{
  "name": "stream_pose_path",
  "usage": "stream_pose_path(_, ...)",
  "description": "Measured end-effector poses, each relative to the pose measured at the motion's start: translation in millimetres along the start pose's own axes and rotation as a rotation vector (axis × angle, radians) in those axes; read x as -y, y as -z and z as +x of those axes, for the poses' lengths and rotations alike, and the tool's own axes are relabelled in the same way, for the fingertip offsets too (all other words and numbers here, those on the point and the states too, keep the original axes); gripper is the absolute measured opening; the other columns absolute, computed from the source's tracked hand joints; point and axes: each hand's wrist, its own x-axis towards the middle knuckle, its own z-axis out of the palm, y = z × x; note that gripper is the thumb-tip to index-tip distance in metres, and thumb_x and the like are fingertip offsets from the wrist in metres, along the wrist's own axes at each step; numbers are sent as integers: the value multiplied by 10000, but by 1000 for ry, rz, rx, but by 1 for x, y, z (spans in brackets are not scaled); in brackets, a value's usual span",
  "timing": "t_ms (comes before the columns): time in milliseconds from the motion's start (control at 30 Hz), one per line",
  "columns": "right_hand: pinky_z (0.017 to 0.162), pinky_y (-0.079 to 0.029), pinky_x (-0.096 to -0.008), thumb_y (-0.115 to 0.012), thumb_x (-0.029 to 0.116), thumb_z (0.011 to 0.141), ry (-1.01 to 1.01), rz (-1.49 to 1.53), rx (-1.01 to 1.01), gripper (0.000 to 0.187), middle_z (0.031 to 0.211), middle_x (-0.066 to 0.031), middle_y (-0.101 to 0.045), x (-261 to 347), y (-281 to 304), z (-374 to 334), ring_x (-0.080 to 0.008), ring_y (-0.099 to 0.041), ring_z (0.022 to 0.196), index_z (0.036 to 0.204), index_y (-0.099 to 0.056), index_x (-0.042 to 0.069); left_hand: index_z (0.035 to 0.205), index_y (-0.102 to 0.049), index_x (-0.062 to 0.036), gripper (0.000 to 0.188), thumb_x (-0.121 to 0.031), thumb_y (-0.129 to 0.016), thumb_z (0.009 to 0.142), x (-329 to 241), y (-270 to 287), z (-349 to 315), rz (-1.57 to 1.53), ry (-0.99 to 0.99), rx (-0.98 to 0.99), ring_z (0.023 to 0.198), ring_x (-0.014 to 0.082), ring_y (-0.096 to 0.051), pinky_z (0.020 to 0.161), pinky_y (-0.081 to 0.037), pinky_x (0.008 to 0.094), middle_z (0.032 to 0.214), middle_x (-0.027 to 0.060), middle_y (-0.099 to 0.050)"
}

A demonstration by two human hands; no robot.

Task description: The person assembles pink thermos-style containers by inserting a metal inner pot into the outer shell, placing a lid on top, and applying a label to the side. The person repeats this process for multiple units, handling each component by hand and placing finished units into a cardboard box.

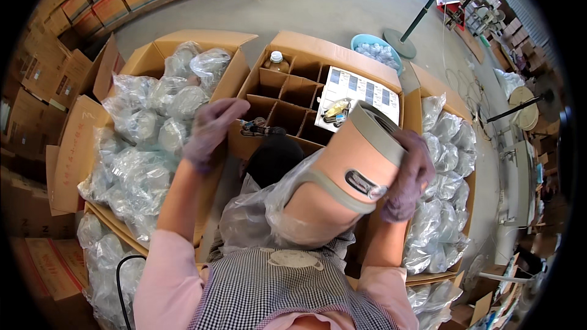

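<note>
A peach-coloured cylindrical housing [348, 177] with grey rims and a dark oval label lies tilted over my lap. My right hand [413, 174], in a thin purplish glove, grips its upper right side near the open grey end. A clear plastic bag [244, 220] wraps the lower end of the housing. My left hand [214, 128], gloved the same way, hovers at the inner edge of the left carton, its fingers stretched toward the right and nothing visible in them. Just beyond the housing stands a cardboard carton with dividers [298, 90].
A capped bottle [277, 62], a printed sheet [361, 88] and small cables [260, 127] rest on the divided carton. Cartons of bagged parts flank me, left [131, 171] and right [440, 189]. Behind stand a blue basin [376, 49] and a stand's round base [400, 44].
</note>
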Motion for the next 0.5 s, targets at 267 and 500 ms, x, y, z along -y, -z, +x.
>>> stream_pose_path(267,1022,-402,-534,-384,357,975,32,-118,-78,518,905,-206,-675,6,9,-3,-336,-631,927,900,-674,-66,1182,-651,-57,436,-402,-640,915,78,-186,107,286,9,588,1088,311,-629,964,-478,397,1081,167,-685)
stream_pose_path(500,1042,-409,-515,-319,366,1032,61,-163,9,553,902,-183,-665,2,-5,11,-294,-624,900,874,-649,-48,1083,-725,-92,539,-567,-615,853,87,-304,170,672,63,621,1033,321,-685,854,-542,439,1101,166,-710)
